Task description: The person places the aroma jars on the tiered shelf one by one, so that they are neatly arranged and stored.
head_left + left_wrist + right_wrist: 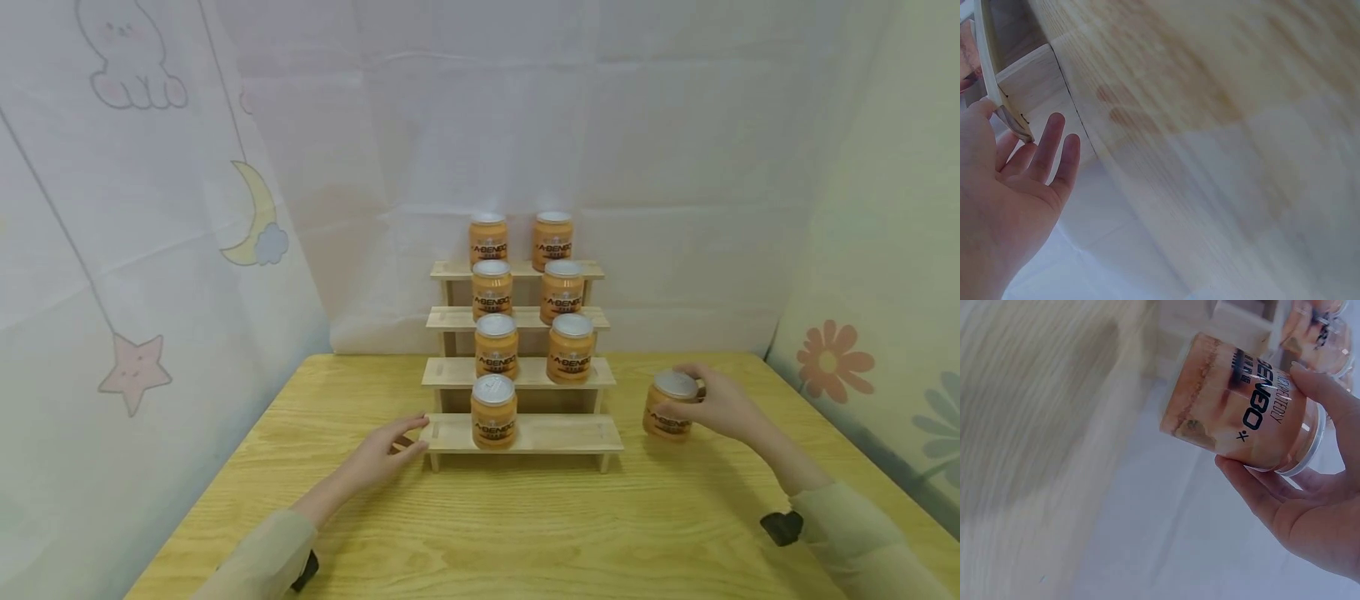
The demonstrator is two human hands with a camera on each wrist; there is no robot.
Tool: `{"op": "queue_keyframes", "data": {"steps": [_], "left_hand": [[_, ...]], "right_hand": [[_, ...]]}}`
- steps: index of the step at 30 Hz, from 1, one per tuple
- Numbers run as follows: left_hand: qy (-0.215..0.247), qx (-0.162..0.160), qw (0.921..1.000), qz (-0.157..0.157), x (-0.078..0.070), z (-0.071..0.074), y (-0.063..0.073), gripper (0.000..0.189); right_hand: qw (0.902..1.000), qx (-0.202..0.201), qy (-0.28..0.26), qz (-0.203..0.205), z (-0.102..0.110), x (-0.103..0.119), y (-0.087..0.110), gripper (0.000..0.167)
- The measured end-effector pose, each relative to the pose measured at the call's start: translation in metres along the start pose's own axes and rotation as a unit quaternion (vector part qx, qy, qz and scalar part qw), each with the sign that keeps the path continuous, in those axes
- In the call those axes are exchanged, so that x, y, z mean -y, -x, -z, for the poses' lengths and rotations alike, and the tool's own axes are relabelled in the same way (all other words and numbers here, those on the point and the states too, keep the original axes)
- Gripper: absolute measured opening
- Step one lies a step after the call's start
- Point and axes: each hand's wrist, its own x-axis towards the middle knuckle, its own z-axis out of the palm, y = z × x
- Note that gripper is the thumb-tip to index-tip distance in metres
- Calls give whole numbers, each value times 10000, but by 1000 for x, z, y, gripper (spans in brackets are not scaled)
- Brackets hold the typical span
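At the right, my right hand [716,404] holds an orange can [667,408] with a silver lid and "A-BENBO" label. Thumb and fingers grip it around the upper part, and the right wrist view shows the can [1238,406] apart from the tabletop. To its left stands a four-tier wooden display stand [555,433]. On the bottom tier is a single can [494,417], left of the middle; each tier above bears two more. My left hand [378,454] holds the left end of the bottom tier between thumb and fingers, with other fingers extended in the left wrist view.
The stand rests on a yellow wood-grain table [510,533]. Behind it hangs a pale cloth backdrop [645,150]. Printed cloth walls, with a star [137,373] on the left and a red flower [832,361] on the right, border the table.
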Motion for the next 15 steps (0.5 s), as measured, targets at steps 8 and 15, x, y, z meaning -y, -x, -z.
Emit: {"op": "queue_keyframes", "data": {"steps": [8,15], "left_hand": [[29,-30,10000,12,0,-1,0,51],[19,-43,10000,3,-1,0,0,51]], "right_hand": [[9997,-63,-141,174,-9,42,0,83],[9985,106,-505,201,-32,63,-6,81]]}}
